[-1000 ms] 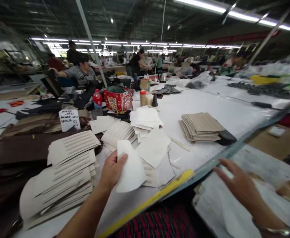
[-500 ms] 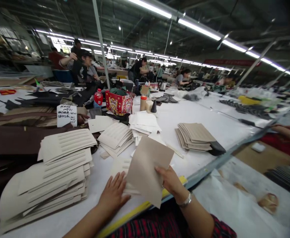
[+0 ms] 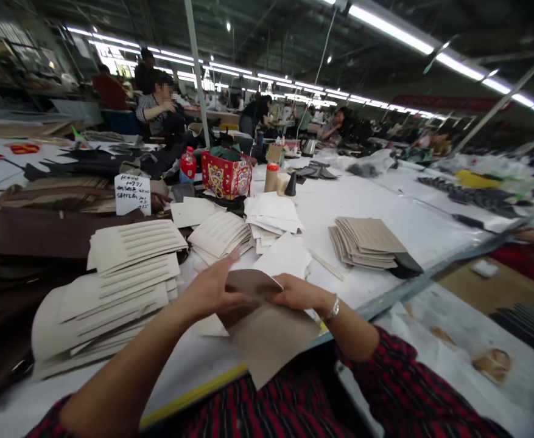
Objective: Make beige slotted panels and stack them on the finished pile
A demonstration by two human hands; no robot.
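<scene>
A bent brown-grey sheet piece (image 3: 271, 340), like thin leather or lining, is held up over the table's front edge. My left hand (image 3: 209, 289) is on its left side, thumb across the face and fingertips blurred. My right hand (image 3: 298, 293) pinches the upper right part with its fingers closed. Left of my hands lies a large pile of cream pieces with slit-like rows (image 3: 111, 298). Beyond the sheet are a smaller slotted stack (image 3: 218, 234) and white sheets (image 3: 273, 216). To the right lies a stack of tan pieces (image 3: 367, 240).
Dark brown bags (image 3: 42, 237) lie at the left, near a handwritten card (image 3: 132, 194). A red patterned box (image 3: 225, 175), a red-capped bottle (image 3: 187, 165) and a black cone (image 3: 290, 185) stand farther back. A yellow strip (image 3: 193, 395) runs along the front edge. Other people work beyond.
My left hand has risen from the table to the sheet. The sheet has been lowered toward me and now bends between both hands. The view has shifted slightly.
</scene>
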